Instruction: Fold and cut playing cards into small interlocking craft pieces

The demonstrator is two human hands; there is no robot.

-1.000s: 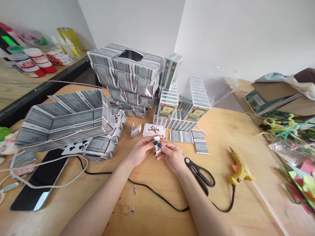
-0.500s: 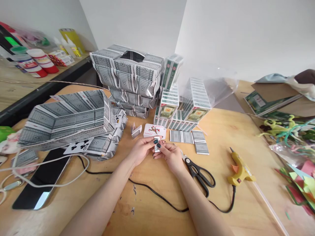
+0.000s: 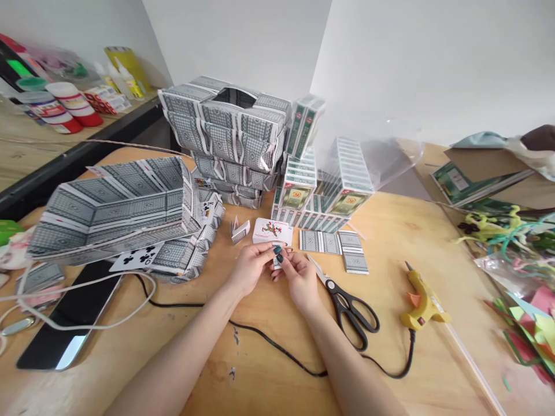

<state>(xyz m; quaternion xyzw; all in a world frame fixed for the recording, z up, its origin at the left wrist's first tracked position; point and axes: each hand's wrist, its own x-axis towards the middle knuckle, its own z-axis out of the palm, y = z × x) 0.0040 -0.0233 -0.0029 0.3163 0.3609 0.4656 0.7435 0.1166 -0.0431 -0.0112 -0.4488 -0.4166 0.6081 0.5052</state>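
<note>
Both hands meet at the middle of the table, pinching one small folded playing card (image 3: 276, 263) between thumbs and fingers. My left hand (image 3: 254, 267) grips its left side, and my right hand (image 3: 300, 276) holds the right side. The fingers hide much of the card. Just beyond them lies a card stack (image 3: 272, 230) with a joker on top. A small folded card piece (image 3: 240, 231) stands to its left. Several patterned cards (image 3: 329, 242) lie face down to the right. Black-handled scissors (image 3: 347, 303) rest beside my right hand.
A yellow glue gun (image 3: 422, 300) lies at right, its black cable crossing under my forearms. Boxes made of cards (image 3: 225, 130) are stacked behind, beside packed card decks (image 3: 299, 185). An open card-made tray (image 3: 117, 214) and a phone (image 3: 69, 318) are at left.
My right hand has shifted slightly and tilted, uncovering more of the scissor blades. Both hands still hold the small folded card.
</note>
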